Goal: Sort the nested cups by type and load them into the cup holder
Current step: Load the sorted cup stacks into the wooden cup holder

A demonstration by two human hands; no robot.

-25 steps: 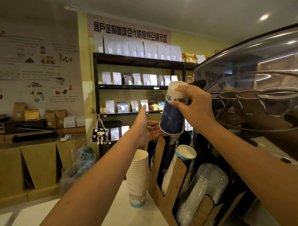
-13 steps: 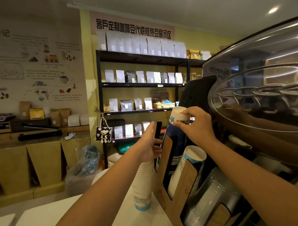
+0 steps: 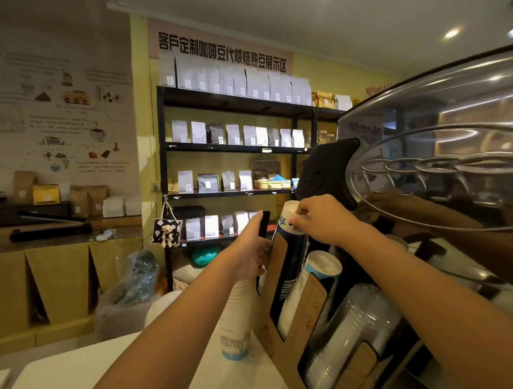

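A brown cardboard cup holder (image 3: 282, 252) stands on the white counter. A dark blue stack of paper cups (image 3: 290, 245) sits in its far slot, and my right hand (image 3: 321, 218) pinches the stack's white rim from above. My left hand (image 3: 249, 253) grips the holder's tall left edge. The middle slot holds a white stack with a light blue band (image 3: 309, 289). Clear plastic cups (image 3: 349, 337) fill the near slot. A loose stack of white paper cups (image 3: 235, 318) stands on the counter left of the holder, partly behind my left arm.
A chrome espresso machine (image 3: 442, 168) bulges close on the right. The white counter (image 3: 66, 382) stretches to the left. Beyond it are black shelves of coffee bags (image 3: 232, 136), a plastic bag (image 3: 133, 288) on the floor and brown cardboard panels (image 3: 59, 282).
My right hand lowered the dark blue stack from above the holder down into the far slot. My left hand moved onto the holder's left edge and now holds it.
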